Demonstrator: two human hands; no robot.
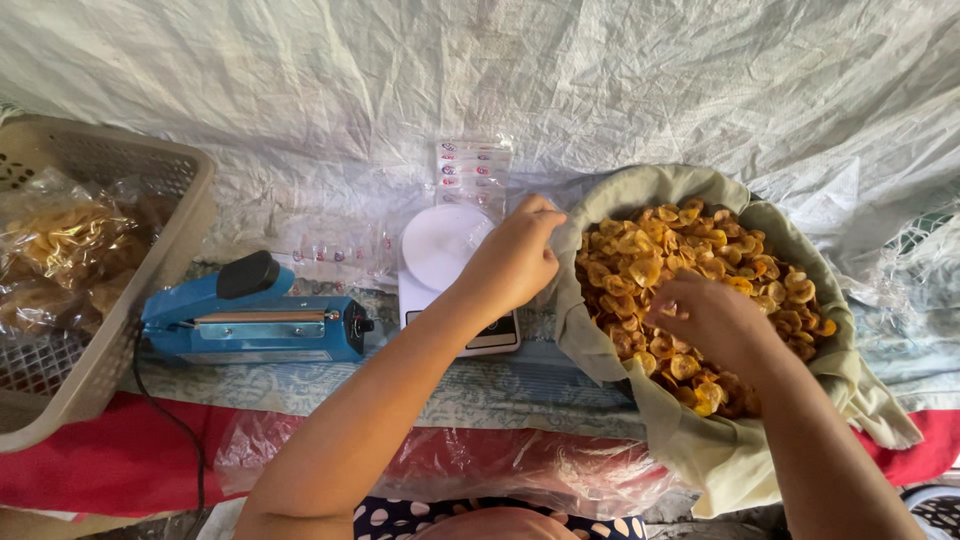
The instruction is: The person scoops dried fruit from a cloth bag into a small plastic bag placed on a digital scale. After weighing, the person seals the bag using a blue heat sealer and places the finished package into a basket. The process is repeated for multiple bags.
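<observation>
A big round container lined with olive cloth [700,440] sits at the right, full of yellow fried chips [690,250]. My right hand [705,320] is down among the chips, fingers curled over some of them. My left hand [512,258] pinches the cloth's left edge, just above a white kitchen scale [445,245]. Whether the right hand grips any chips cannot be seen.
A blue heat sealer [255,315] lies left of the scale, its black cord running down. A beige plastic basket [150,290] at far left holds bagged chips. Clear empty bags [472,170] lie behind the scale. Crumpled white sheeting covers the back.
</observation>
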